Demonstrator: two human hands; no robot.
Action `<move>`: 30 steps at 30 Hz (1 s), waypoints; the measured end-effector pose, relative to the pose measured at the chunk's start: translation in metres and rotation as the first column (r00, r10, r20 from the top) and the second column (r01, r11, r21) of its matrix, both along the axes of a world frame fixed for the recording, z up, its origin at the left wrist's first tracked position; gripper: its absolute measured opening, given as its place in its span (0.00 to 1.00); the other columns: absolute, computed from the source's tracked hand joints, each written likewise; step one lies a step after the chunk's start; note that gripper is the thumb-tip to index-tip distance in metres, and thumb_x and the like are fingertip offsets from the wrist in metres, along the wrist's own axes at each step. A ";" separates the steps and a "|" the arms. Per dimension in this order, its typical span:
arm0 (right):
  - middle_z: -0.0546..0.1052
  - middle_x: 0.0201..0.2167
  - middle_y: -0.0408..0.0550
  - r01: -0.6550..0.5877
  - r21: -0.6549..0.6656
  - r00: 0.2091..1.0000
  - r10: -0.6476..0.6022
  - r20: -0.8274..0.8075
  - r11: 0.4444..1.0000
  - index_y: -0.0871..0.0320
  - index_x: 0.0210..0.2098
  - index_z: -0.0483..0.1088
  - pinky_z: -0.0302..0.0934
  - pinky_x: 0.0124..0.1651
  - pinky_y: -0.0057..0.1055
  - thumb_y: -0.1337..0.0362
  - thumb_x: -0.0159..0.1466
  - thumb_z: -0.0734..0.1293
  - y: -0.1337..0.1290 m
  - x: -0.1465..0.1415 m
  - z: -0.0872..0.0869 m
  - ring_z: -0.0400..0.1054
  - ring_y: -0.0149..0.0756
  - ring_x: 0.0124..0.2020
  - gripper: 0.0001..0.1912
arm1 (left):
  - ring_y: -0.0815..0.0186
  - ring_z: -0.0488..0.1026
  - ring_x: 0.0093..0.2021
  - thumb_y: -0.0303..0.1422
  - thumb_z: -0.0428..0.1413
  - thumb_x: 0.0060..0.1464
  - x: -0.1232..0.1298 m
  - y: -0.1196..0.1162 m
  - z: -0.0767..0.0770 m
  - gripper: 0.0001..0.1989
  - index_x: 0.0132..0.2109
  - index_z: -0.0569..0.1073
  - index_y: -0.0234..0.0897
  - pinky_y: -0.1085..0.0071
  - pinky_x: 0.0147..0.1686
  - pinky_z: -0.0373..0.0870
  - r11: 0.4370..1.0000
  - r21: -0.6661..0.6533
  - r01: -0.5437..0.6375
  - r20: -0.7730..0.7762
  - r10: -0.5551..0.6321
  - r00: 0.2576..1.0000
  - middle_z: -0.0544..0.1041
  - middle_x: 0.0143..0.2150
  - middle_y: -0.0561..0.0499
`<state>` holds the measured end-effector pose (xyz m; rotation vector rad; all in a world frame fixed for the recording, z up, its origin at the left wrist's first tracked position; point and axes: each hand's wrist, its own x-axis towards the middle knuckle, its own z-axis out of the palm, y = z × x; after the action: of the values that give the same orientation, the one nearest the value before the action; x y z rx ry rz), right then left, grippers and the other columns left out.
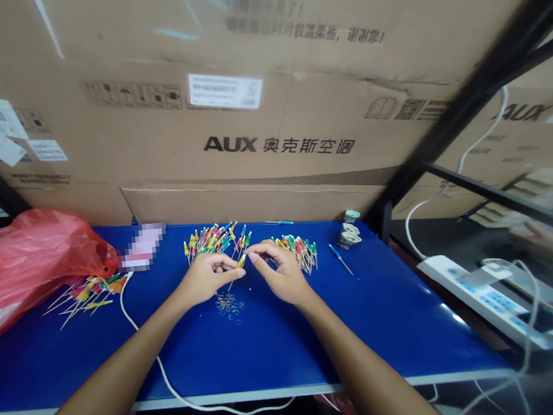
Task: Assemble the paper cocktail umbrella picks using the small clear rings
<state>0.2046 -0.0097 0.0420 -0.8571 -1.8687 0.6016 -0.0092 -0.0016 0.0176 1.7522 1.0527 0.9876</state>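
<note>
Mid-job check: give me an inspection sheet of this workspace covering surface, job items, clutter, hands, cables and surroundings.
Surface: blue tabletop, in use.
Job's things: colourful parasol picks in several groups; small rings piled near the left hand.
Clutter: red plastic bag at left; pixelated item beside it.
Hands: left holds one yellow-topped pick; right hand at its tip, contact unclear.
Cables: white cable crosses the table's front edge; power strip at right.
Surroundings: cardboard box behind; another person's blurred hand at far right.
</note>
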 end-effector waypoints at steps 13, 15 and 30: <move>0.79 0.35 0.47 0.019 0.076 0.999 -0.023 0.043 0.997 0.53 0.41 0.76 0.63 0.42 0.37 0.62 0.69 0.66 0.001 0.002 -0.001 0.70 0.38 0.36 0.06 | 0.73 0.60 0.18 0.42 0.66 0.52 0.001 -0.003 0.003 0.14 0.34 0.81 0.33 0.76 0.18 0.52 1.000 0.029 0.004 0.000 -0.004 1.000 0.70 0.18 0.55; 0.78 0.35 0.47 0.023 0.104 0.996 -0.032 0.079 0.994 0.53 0.41 0.76 0.63 0.43 0.38 0.63 0.70 0.66 0.001 0.002 0.001 0.69 0.39 0.37 0.06 | 0.73 0.60 0.18 0.43 0.65 0.52 0.001 -0.003 0.003 0.14 0.34 0.81 0.33 0.76 0.18 0.52 0.999 0.039 0.007 -0.005 -0.007 1.000 0.70 0.18 0.55; 0.76 0.32 0.47 -0.014 0.215 0.967 -0.042 0.253 0.977 0.53 0.41 0.74 0.61 0.46 0.41 0.65 0.70 0.66 -0.003 0.009 0.008 0.67 0.40 0.37 0.05 | 0.73 0.58 0.19 0.41 0.65 0.52 0.001 -0.006 0.005 0.13 0.37 0.83 0.35 0.75 0.19 0.51 0.999 0.051 0.013 -0.059 -0.010 0.998 0.73 0.21 0.54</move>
<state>0.2132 -0.0125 0.0504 -0.8335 -2.1140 0.2803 -0.0079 -0.0074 0.0223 1.8367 1.0610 0.9690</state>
